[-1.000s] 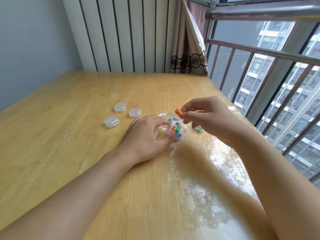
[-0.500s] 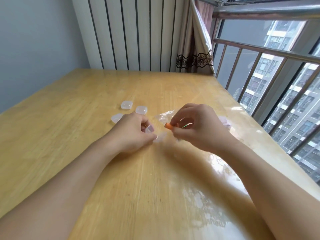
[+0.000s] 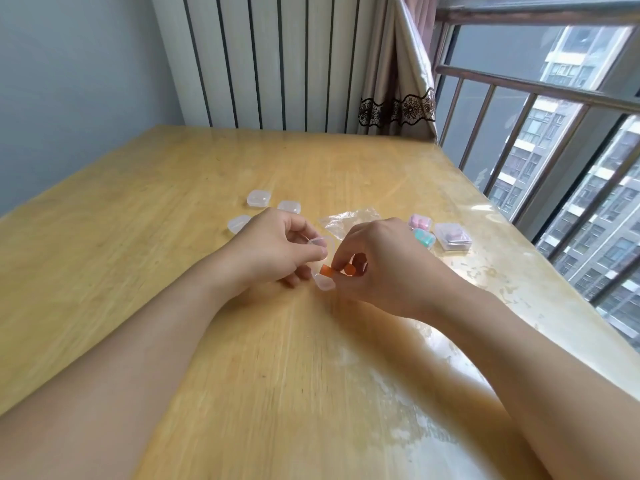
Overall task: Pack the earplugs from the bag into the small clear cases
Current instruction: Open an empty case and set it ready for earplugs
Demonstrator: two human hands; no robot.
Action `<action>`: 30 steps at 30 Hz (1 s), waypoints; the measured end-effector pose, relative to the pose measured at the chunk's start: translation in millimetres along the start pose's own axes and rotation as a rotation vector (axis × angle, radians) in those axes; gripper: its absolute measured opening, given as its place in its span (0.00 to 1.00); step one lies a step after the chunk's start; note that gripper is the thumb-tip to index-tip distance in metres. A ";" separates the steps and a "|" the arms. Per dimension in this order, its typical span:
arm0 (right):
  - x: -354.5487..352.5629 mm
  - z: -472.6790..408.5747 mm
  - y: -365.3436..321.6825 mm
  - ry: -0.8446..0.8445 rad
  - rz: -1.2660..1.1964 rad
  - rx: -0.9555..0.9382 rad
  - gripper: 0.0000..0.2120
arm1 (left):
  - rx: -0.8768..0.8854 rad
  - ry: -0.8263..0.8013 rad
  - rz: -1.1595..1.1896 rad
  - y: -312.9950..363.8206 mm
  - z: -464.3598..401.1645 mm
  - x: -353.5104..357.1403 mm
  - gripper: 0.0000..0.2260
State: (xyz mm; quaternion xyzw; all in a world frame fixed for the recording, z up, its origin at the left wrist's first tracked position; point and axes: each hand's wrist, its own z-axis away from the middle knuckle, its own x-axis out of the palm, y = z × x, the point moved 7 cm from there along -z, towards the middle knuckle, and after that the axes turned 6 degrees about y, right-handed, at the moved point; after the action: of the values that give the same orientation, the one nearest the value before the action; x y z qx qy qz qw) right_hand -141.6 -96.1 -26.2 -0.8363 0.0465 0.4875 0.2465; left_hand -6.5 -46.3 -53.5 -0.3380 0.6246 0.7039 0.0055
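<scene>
Head view: left hand (image 3: 277, 247) grip pinches open case (image 3: 323, 268); right hand (image 3: 377, 261) grips orange earplugs (image 3: 337, 270); bag (image 3: 346, 220) behind, seemingly empty.

We see two bare forearms and our left hand (image 3: 273, 247) and right hand (image 3: 377, 265), with no sleeves, rings, watch or gloves on either.

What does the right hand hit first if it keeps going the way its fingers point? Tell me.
Probably the open case just below and left of the right hand and its orange earplugs; beyond it, the left hand. Depth is uncertain.
</scene>
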 end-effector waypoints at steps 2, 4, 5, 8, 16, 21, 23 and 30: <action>1.1 0.4 0.0 -0.024 -0.011 0.009 0.11 | -0.006 -0.043 0.022 -0.2 0.0 1.9 0.04; 2.5 1.1 -0.4 -0.050 -0.021 0.013 0.10 | -0.010 -0.089 0.031 -0.7 0.4 3.8 0.04; 2.5 1.4 -0.3 -0.058 -0.024 0.020 0.09 | -0.011 -0.105 0.028 -0.9 0.8 4.4 0.04; 3.9 0.9 2.7 -0.065 -0.016 0.050 0.09 | -0.010 -0.140 0.008 -1.9 0.9 4.7 0.05; -1.1 2.6 14.3 -0.177 -0.278 0.178 0.02 | 0.025 -0.183 -0.032 -3.3 1.6 6.6 0.06; -12.9 1.8 20.6 -0.145 -0.475 0.275 0.05 | 0.043 -0.184 -0.045 -3.0 1.9 8.7 0.05; -13.8 0.6 21.3 -0.106 -0.501 0.287 0.04 | 0.042 -0.179 -0.034 -3.0 1.5 9.1 0.06; -4.8 2.7 18.1 -0.148 -0.350 0.248 0.07 | 0.035 -0.198 0.011 -2.9 1.3 10.1 0.06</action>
State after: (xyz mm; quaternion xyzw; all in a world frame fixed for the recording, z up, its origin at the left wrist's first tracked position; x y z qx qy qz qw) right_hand -152.0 -111.6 -29.9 -0.7570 -0.0579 0.4878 0.4309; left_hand -13.7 -48.7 -61.0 -0.2630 0.6351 0.7230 0.0693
